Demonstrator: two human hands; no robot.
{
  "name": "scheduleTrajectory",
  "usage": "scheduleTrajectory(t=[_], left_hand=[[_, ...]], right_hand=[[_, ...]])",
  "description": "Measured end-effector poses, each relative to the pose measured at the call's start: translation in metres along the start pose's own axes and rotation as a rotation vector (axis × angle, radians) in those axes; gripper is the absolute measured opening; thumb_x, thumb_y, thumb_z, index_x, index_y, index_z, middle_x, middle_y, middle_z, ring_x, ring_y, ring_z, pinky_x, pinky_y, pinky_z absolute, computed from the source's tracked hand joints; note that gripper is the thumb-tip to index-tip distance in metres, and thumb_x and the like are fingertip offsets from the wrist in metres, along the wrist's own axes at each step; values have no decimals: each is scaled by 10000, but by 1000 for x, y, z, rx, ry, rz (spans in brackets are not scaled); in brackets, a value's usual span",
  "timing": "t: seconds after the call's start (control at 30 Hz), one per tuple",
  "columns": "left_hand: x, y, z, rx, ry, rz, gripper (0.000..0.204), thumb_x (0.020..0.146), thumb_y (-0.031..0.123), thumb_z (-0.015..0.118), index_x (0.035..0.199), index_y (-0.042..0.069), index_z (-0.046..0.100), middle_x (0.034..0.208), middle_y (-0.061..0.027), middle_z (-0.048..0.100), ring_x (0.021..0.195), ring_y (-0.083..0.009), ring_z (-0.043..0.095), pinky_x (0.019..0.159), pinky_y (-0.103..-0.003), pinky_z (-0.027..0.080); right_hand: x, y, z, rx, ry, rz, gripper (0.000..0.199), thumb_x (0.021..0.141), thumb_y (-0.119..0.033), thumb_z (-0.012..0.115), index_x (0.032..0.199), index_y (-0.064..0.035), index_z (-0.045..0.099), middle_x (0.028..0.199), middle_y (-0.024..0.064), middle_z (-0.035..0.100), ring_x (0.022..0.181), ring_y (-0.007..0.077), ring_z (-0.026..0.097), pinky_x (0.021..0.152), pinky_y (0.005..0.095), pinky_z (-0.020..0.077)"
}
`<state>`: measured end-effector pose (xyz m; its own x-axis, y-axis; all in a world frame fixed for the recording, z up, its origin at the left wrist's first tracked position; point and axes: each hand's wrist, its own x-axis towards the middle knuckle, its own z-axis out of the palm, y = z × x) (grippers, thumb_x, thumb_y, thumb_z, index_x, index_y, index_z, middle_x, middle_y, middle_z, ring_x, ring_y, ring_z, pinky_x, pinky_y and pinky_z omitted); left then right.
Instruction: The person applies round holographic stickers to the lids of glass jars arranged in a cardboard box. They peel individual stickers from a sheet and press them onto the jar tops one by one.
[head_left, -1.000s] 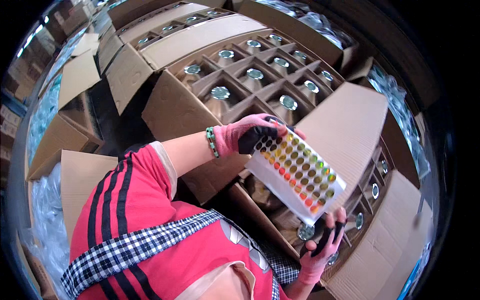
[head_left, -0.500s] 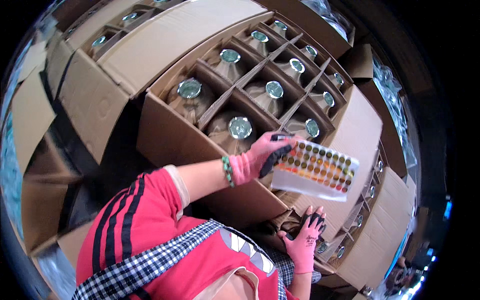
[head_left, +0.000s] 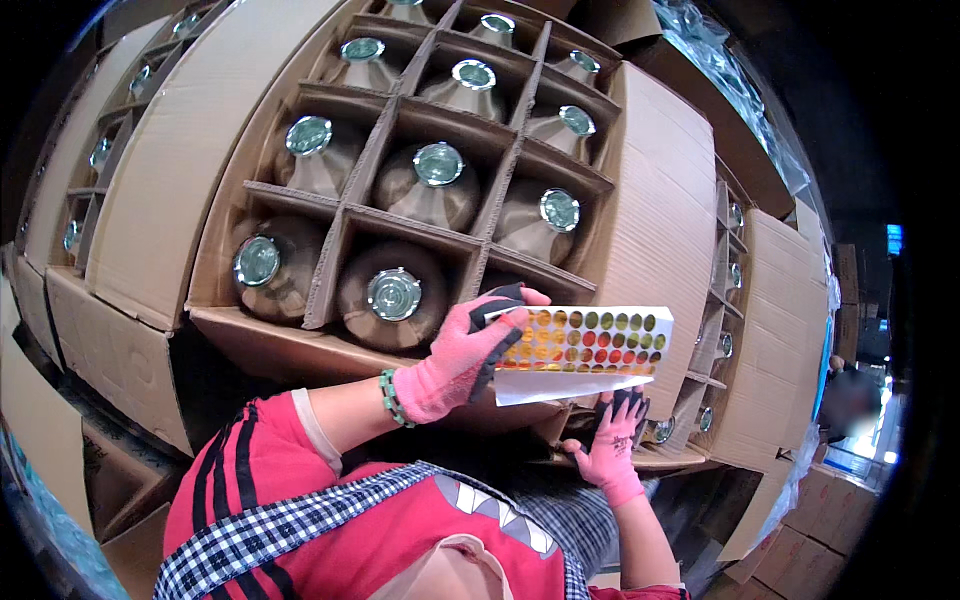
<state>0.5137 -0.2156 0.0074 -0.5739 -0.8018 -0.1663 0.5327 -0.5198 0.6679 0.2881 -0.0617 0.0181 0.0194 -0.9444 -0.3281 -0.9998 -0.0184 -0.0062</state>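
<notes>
My left hand (head_left: pixel 450 362), in a pink glove with dark fingertips, is closed on the left end of a sticker sheet (head_left: pixel 585 342). Rows of shiny round gold, orange and red dots cover the sheet, and its white lower part bends away. Behind it stands an open carton (head_left: pixel 280 332) of brownish glass vessels with flared round rims, one per cell. One glass vessel (head_left: pixel 394 296) sits nearest my left hand. My right hand (head_left: pixel 612 448), in a matching glove, has its fingers spread, by the carton's near right corner; the sheet hides part of that corner.
Cardboard dividers (head_left: pixel 328 262) part the vessels. A raised flap (head_left: pixel 655 190) borders the carton's right side, with another carton of glassware (head_left: pixel 722 345) beyond it. More open cartons (head_left: pixel 115 345) stand at the left. Plastic wrap (head_left: pixel 735 75) and stacked boxes (head_left: pixel 815 515) lie farther right.
The carton now appears larger and more face-on as the view has turned. My left hand has shifted left with the sheet, which is tilted differently. My right hand stays spread near the corner.
</notes>
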Motion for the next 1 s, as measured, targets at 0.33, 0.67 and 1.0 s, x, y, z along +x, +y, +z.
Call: scheduleTrajectory(t=[0.33,0.67,1.0], left_hand=[[1,-5,2,39,175,-12,318,814,237,542,1016,-8,534,905,-84,584,779,-161,584,697,-299,494],[-19,-12,15,164,531,478,170,779,216,598,838,58,576,682,-7,544,565,-124,522,565,-268,477],[-161,99,10,409,583,748,194,780,193,586,900,53,526,844,-66,582,734,-186,579,706,-337,494]], right_hand=[[2,-5,-11,117,271,-27,820,619,-480,593,1243,-19,331,1310,243,229,1217,432,174,961,587,86],[-16,8,-6,370,385,-359,884,531,-472,706,1222,-35,371,1297,252,254,1208,397,232,978,546,148],[-20,21,5,284,474,-353,847,540,-411,730,1223,-55,377,1290,229,281,1213,360,243,991,503,164]])
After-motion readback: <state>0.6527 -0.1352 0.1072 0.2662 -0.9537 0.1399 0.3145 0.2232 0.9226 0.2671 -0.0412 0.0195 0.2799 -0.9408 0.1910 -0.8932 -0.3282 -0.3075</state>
